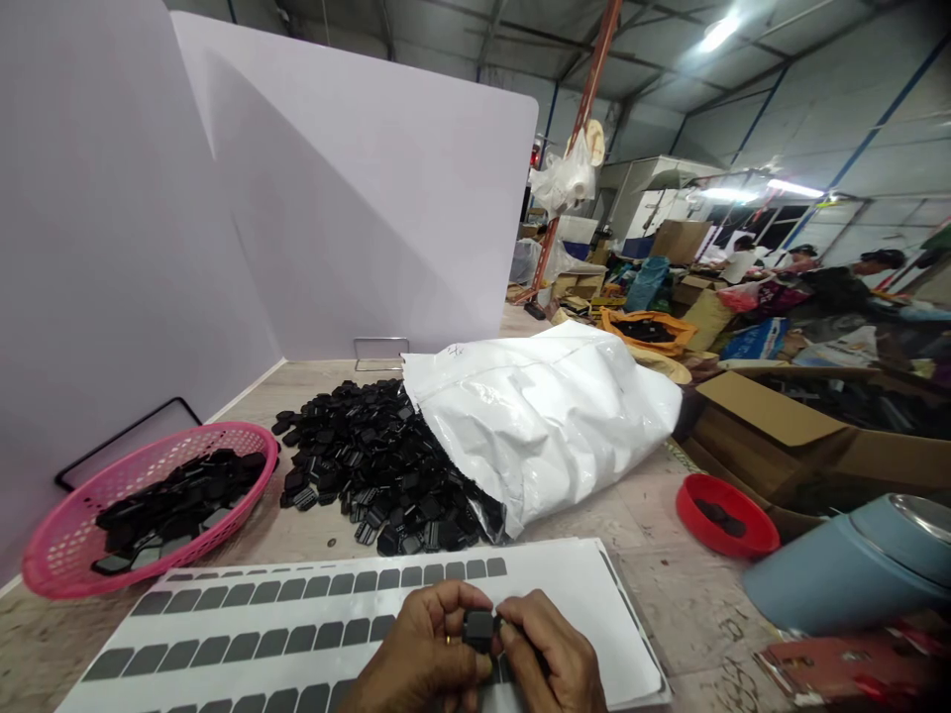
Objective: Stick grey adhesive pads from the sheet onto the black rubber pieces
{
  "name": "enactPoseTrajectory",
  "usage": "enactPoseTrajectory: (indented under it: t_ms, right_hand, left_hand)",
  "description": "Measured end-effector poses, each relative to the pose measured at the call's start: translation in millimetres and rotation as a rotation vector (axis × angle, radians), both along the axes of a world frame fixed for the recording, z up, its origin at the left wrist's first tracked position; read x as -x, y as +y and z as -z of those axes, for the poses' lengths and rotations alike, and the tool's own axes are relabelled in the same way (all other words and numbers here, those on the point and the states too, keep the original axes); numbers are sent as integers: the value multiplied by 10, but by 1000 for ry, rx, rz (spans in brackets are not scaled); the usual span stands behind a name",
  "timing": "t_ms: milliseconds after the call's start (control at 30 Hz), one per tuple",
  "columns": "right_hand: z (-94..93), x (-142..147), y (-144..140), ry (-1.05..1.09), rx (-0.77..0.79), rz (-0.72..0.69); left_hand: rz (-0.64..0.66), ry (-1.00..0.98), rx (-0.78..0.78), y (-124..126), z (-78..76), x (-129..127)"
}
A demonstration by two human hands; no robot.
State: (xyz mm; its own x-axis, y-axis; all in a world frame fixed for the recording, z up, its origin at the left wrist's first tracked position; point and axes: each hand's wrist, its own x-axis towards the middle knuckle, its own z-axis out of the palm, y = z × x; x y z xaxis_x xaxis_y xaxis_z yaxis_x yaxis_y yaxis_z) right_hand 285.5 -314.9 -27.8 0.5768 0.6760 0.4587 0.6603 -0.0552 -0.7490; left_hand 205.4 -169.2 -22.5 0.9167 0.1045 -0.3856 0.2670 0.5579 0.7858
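Over the white sheet [572,594] with rows of dark grey rounded pieces, my two hands meet. My left hand [420,649], with a ring on one finger, pinches a small black plastic piece [479,628] between thumb and fingers. My right hand [554,654] has its fingertips closed at the right edge of that same piece; whether they also hold something small is hidden. A heap of similar black pieces [371,446] lies beyond the sheet, spilling from the mouth of a white plastic bag [554,416].
A pink basket [257,441] of black pieces stands at left by white partition panels [357,188]. On the right are a red dish [690,495], a blue-grey flask [839,569], a red metal object [839,659] and a cardboard box [773,406]. People work in the background.
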Motion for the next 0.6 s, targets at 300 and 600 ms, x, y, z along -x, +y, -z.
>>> enactPoseTrajectory:
  t_ms: [300,600]
  right_hand:
    - [39,-12,-22,-47,99,-33]
    - [-66,-46,-50,-82,213,-89]
  left_hand:
    - [3,25,-44,-2,-55,-1]
    - [17,21,-32,6,-44,-7]
